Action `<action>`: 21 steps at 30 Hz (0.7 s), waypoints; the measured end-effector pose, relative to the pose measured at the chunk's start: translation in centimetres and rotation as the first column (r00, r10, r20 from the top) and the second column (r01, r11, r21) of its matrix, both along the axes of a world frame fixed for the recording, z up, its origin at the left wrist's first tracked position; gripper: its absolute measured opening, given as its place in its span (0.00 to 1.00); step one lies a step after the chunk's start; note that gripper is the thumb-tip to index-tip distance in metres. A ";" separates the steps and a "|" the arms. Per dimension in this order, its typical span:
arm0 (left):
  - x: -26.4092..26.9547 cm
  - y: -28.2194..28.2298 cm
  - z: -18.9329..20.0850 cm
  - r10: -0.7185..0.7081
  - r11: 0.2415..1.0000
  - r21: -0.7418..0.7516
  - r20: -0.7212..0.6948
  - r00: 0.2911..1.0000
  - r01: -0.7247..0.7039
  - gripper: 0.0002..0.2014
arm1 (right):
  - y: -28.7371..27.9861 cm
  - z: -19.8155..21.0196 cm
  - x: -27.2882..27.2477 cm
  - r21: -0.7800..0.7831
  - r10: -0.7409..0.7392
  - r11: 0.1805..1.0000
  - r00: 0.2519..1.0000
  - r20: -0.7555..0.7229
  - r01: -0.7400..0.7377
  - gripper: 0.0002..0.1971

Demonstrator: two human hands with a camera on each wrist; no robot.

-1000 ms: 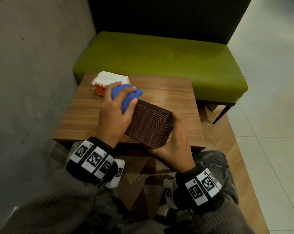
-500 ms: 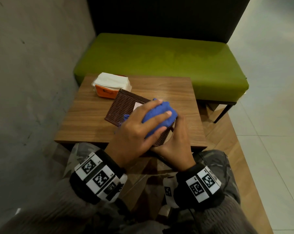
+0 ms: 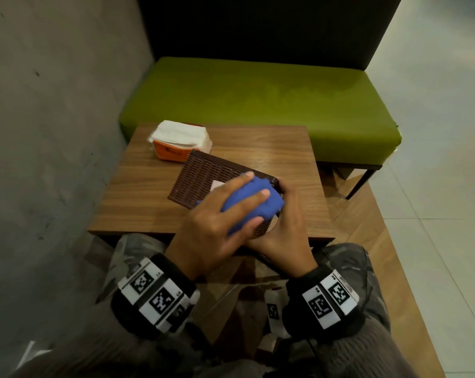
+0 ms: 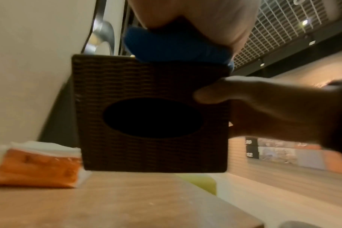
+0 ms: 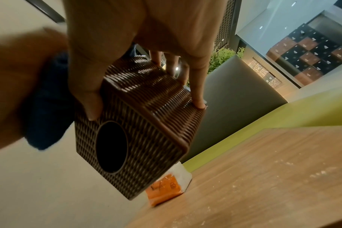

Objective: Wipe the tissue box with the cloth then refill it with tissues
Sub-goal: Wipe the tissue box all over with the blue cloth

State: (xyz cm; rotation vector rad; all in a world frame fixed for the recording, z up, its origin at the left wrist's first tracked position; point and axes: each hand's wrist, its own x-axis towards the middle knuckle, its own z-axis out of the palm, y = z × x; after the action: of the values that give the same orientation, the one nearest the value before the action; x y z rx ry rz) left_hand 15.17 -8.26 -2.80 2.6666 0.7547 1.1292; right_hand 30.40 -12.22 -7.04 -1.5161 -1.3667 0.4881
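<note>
Small wooden table [image 3: 138, 192] sits in front of a green bench seat [image 3: 258, 105] with a dark backrest [image 3: 258, 28], grey concrete wall [image 3: 53, 132] on the left, pale tiled floor [image 3: 435, 186] off to the right.

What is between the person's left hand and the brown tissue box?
The blue cloth: the left hand holds it against the tissue box, shown in the head view and the left wrist view.

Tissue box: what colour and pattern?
The tissue box is dark brown with a woven, wicker-like ribbed texture. It shows best in the right wrist view.
</note>
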 end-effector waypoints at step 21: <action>-0.9 1.7 -1.8 0.501 0.840 -0.369 0.248 0.829 -0.398 0.18 | -0.3 0.7 1.0 0.048 0.002 0.999 0.991 0.135 -0.009 0.50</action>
State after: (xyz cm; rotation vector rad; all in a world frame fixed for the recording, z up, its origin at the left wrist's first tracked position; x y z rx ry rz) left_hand 14.28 -6.57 -4.56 2.0115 1.4115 1.3873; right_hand 31.35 -12.57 -6.30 -1.5288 -1.4766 0.3589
